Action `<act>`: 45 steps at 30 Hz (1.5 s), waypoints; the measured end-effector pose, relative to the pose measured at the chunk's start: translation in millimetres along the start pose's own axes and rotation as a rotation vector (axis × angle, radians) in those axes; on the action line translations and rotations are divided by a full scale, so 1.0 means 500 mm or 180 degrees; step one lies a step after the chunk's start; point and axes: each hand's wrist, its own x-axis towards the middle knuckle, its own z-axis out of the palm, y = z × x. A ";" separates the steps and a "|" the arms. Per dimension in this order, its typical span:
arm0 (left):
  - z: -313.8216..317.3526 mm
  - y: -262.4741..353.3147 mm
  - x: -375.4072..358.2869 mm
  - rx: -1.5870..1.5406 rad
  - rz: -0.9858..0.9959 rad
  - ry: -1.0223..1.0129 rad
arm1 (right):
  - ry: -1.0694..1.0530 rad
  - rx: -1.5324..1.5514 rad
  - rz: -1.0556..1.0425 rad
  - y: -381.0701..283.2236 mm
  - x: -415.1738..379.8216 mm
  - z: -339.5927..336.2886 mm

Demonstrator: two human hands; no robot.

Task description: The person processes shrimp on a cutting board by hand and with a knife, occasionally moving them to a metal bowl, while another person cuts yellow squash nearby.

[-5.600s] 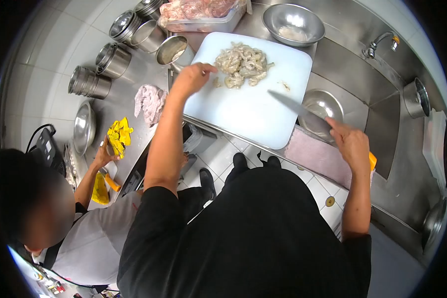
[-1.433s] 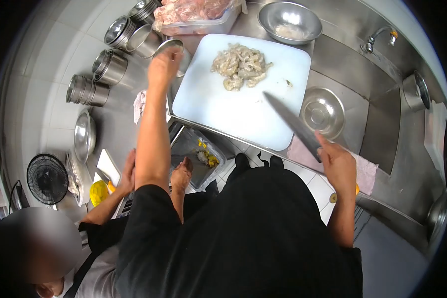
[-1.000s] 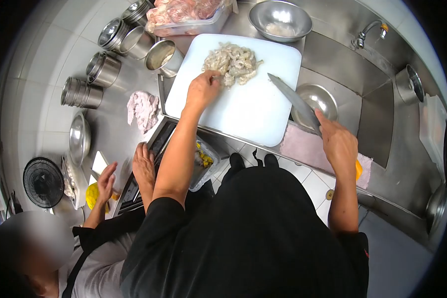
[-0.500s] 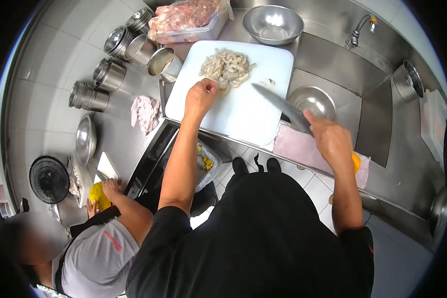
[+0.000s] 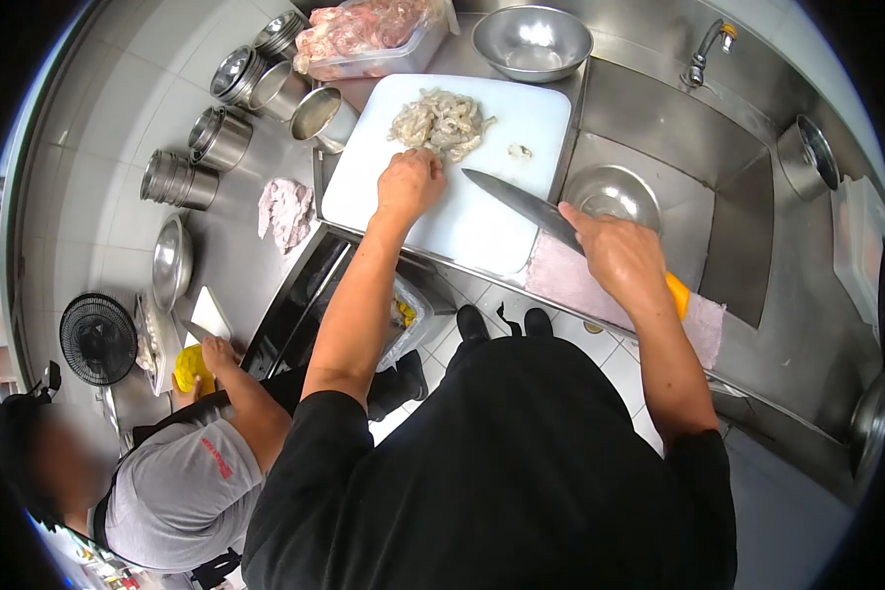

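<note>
On the steel counter, with clock positions read from the middle of the board: one white, rounded-corner plastic cutting board, lying flat.

At 12 o'clock on it: one loose heap of pale grey, glistening, curled raw pieces. At 2 o'clock, apart from the heap: a few small pale and dark scraps.

Left hand: near the middle of the board, just below the heap, fingers bent and drawn together; whether they pinch anything cannot be told. Right hand: at 4 o'clock, wrapped around one long grey steel knife with an orange handle, forefinger stretched along the blade. The blade slants across the board's lower right part, tip toward 10 o'clock, near the left hand.

Surroundings: at 11 o'clock, one clear plastic tub of pink raw meat; at 10, one cylindrical steel pot; at 1, one round steel bowl; at 3, one shallow round metal bowl in the steel sink; at 4, one pale pink folded cloth; at 7, one co-worker in a grey shirt, with hands at a yellow rounded item.
</note>
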 end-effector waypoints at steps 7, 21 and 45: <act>0.024 0.006 -0.018 -0.0168 0.0365 0.0250 | 0.0108 -0.0109 0.0287 0.043 0.004 -0.017; 0.012 0.056 -0.061 -0.1749 -0.0415 -0.0397 | -0.0085 0.0483 0.0747 0.074 -0.012 -0.052; 0.010 0.106 -0.053 -0.0961 -0.0584 -0.0268 | -0.0499 0.1043 0.0792 0.018 -0.018 -0.015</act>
